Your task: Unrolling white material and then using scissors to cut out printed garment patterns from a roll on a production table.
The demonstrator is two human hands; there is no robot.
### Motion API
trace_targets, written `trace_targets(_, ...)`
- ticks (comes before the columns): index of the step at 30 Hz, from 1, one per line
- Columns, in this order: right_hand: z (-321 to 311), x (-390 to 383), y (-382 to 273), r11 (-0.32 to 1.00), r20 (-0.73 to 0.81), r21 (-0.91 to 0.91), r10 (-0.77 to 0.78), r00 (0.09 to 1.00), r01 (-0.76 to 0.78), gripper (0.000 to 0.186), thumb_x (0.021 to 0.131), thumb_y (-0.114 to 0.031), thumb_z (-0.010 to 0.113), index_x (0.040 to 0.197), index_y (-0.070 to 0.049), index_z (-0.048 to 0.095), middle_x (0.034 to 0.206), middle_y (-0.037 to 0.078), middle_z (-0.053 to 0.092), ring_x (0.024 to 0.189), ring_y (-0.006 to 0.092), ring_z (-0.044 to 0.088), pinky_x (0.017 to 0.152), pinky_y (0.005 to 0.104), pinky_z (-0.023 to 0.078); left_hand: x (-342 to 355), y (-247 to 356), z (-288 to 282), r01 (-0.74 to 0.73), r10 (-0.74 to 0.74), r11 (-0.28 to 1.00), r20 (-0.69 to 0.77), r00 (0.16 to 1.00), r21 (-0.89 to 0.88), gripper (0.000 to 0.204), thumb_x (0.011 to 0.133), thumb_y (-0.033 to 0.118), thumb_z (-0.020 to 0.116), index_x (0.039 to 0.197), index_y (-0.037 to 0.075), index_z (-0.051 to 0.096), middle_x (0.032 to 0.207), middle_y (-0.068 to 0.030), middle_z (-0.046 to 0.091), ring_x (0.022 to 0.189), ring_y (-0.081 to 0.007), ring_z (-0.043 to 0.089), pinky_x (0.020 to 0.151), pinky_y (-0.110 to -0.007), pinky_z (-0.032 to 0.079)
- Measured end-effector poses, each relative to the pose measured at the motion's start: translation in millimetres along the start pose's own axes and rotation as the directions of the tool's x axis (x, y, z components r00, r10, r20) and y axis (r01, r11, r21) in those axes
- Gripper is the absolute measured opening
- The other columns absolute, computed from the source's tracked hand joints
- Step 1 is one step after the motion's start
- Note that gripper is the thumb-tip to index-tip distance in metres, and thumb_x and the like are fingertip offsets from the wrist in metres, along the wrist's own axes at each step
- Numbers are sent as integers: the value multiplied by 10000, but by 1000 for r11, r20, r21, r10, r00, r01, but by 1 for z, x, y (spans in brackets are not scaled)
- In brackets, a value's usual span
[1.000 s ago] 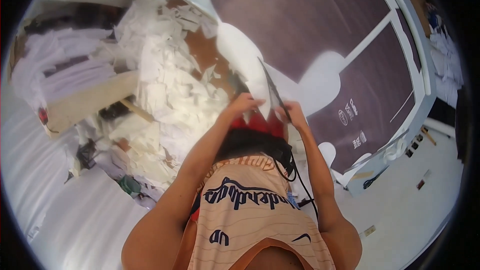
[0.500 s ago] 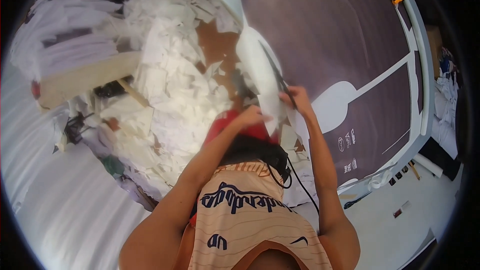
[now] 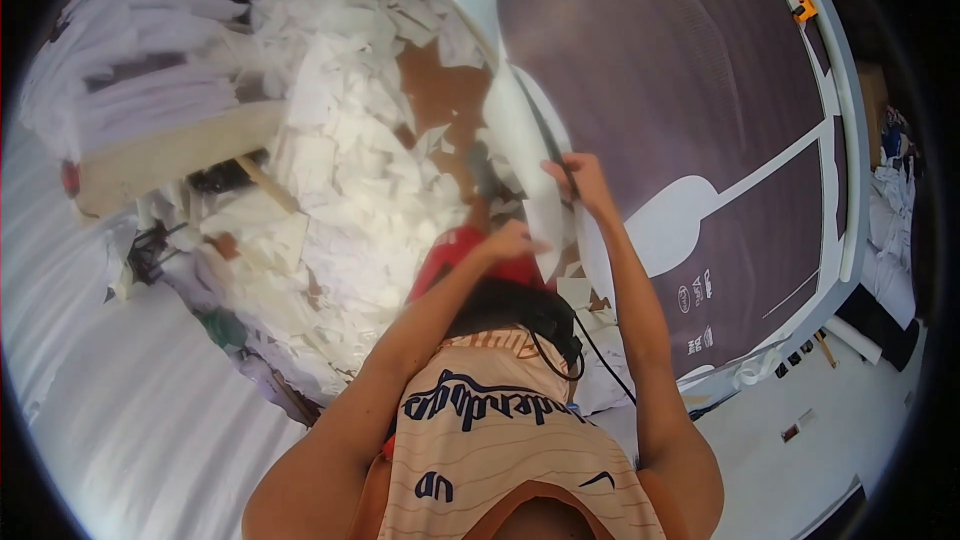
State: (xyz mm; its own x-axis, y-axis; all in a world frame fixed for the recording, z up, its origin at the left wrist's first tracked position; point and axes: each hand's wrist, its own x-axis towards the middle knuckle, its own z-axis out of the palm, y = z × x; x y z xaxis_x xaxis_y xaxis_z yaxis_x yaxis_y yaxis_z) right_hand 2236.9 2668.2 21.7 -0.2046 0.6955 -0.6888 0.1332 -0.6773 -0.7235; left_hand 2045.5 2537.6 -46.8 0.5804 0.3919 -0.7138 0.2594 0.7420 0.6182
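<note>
My right hand (image 3: 582,180) is closed, fingers pinched on a thin dark strip (image 3: 550,130) along the near edge of a large printed sheet (image 3: 640,70). A long white strip of sheet material (image 3: 515,125) hangs beside it, on the side toward the floor. Lower and to the left, my left hand (image 3: 515,240) is at the lower end of the white strip. Its fingers are smeared by motion, and I cannot make out whether they grip the strip. The printed sheet is dark purple-brown with pale rounded shapes and lies on a table.
White scraps (image 3: 335,170) lie heaped over the brown floor (image 3: 440,90) to the left. A pale board (image 3: 180,155) and folded white material (image 3: 150,90) stand beyond. An orange clamp (image 3: 805,7) sits on the table's far edge (image 3: 850,120). A black cord (image 3: 605,355) hangs by my waist.
My right hand has shifted slightly up and left with the dark strip, which now follows the sheet's edge more closely. My left hand has moved a little down and right.
</note>
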Motion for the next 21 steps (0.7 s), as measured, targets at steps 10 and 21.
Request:
trace_targets(10, 28, 22, 1, 993, -33, 116, 11, 999, -7, 400, 868, -347, 830, 666, -82, 610, 532, -27, 511, 439, 70, 452, 427, 253, 332, 2, 6, -11, -6, 6, 1000, 33, 999, 8, 333, 882, 244, 790, 1098, -6, 758, 1005, -93, 767, 902, -141, 660, 854, -317, 524)
trace_targets(21, 52, 53, -45, 995, -129, 92, -31, 991, 43, 505, 804, -460, 863, 590, -92, 592, 514, -22, 527, 423, 67, 467, 429, 250, 338, 3, -3, -24, 37, -45, 991, 56, 997, 128, 336, 878, 268, 796, 1054, -18, 764, 972, -88, 766, 878, -155, 655, 834, -316, 522)
